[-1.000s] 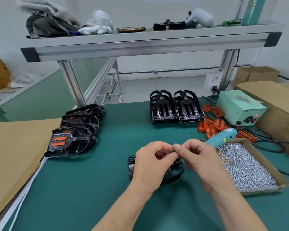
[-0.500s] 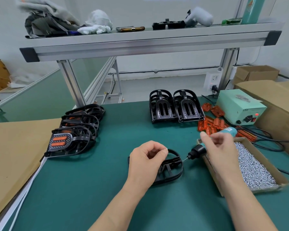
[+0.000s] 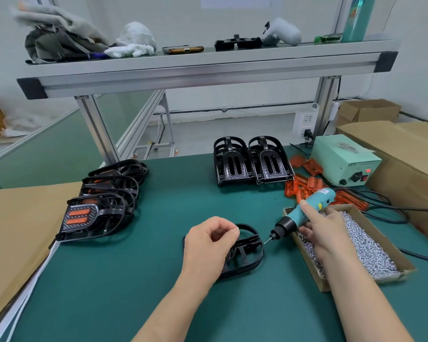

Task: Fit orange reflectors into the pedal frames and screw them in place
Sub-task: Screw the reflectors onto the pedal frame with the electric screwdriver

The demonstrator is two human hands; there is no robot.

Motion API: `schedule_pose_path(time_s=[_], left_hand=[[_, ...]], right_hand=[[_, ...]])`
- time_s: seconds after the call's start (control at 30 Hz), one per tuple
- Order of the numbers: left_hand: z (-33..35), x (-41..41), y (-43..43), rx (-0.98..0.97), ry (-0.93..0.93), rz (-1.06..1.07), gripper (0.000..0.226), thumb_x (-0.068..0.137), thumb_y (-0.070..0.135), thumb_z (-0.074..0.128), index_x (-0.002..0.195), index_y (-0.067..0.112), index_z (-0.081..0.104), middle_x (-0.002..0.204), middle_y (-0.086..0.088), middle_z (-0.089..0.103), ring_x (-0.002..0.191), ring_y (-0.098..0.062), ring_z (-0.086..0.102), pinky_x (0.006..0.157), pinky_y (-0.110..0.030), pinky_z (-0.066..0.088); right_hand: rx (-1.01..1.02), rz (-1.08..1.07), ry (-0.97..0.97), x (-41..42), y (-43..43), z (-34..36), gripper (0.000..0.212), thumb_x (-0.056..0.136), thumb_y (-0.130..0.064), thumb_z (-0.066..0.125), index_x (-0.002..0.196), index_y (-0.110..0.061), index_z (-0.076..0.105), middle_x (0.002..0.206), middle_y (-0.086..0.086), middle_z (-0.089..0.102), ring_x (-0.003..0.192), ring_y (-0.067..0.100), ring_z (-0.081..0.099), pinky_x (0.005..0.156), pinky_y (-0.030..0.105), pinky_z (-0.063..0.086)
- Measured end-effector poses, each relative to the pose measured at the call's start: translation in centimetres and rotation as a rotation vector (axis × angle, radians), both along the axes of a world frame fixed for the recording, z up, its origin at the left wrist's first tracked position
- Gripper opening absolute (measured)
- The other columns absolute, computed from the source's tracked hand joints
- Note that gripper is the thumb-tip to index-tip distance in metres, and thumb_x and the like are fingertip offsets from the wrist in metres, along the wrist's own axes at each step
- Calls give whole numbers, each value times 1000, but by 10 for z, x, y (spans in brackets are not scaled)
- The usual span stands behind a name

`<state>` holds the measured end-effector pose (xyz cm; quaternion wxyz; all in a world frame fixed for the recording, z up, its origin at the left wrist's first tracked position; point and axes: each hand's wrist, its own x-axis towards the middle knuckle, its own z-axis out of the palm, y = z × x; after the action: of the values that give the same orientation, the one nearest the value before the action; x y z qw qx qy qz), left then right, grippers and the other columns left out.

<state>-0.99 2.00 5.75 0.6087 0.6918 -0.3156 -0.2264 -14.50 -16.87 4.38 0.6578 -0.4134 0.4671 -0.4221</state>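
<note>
The left hand (image 3: 208, 243) pinches what looks like a small screw (image 3: 237, 228) between thumb and forefinger, with the black pedal frame (image 3: 247, 255) lying directly beneath them. The right hand (image 3: 324, 230) wraps the electric screwdriver (image 3: 304, 213), its bit just short of the frame. This looks like the fastening step: seat the screw in its hole, then set the bit squarely on it.

The screwdriver (image 3: 323, 197) is teal, the reflectors (image 3: 304, 186) orange.

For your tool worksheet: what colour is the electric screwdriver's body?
The screwdriver is teal with a black nose; head view.
</note>
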Motion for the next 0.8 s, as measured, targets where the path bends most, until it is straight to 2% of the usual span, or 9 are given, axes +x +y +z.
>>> schedule_pose_path(time_s=[0.07,0.13,0.17,0.23,0.33,0.47,0.63,0.8], left_hand=[[0,0,0,5,1,-9,17,86,15,72,73,25,71,64,10,64,57,-7,49,59,-24,44],[-1,0,1,19,-1,-19,16,87,15,71,73,25,70,64,11,63,58,-7,50,61,-27,45],[-1,0,1,25,-4,-23,16,87,16,71,73,25,70,64,11,63,59,-7,50,62,-28,45],[-3,0,1,27,-8,-27,15,86,18,71,73,25,70,63,12,62,59,-7,50,63,-29,45],[-3,0,1,31,-22,-27,16,87,18,71,73,26,70,64,12,63,60,-7,51,63,-28,45],[-3,-2,1,33,-24,-41,20,88,15,70,72,27,69,62,11,63,56,-6,52,57,-22,44],[-4,-5,2,39,-15,-70,19,89,16,70,73,27,69,61,11,62,58,-8,51,55,-25,42],[-2,-5,6,33,-13,-89,21,90,14,68,73,27,68,63,11,61,61,-10,51,61,-27,43]], right_hand=[[2,34,-5,0,3,0,25,96,-22,67,111,-6,56,101,17,65,68,18,56,56,25,44],[6,43,-40,1,6,1,21,98,-24,65,102,-5,58,93,16,63,60,16,49,55,24,39],[10,43,-66,2,7,4,23,98,-25,65,102,-4,58,90,16,63,57,15,47,51,21,39],[39,25,-155,5,11,12,21,97,-23,66,103,-5,58,88,13,62,52,15,55,44,18,45],[77,-25,-302,11,18,25,19,92,-21,71,103,-13,58,77,2,57,48,8,60,46,22,52],[117,-25,-499,17,28,37,31,88,-24,75,109,-19,53,70,-3,52,52,9,53,51,22,49],[168,93,-656,22,43,48,20,88,-33,69,83,-17,60,68,-3,45,55,10,44,44,20,38],[157,179,-657,29,53,54,18,86,-31,65,82,-14,63,63,-3,47,51,9,47,43,18,36]])
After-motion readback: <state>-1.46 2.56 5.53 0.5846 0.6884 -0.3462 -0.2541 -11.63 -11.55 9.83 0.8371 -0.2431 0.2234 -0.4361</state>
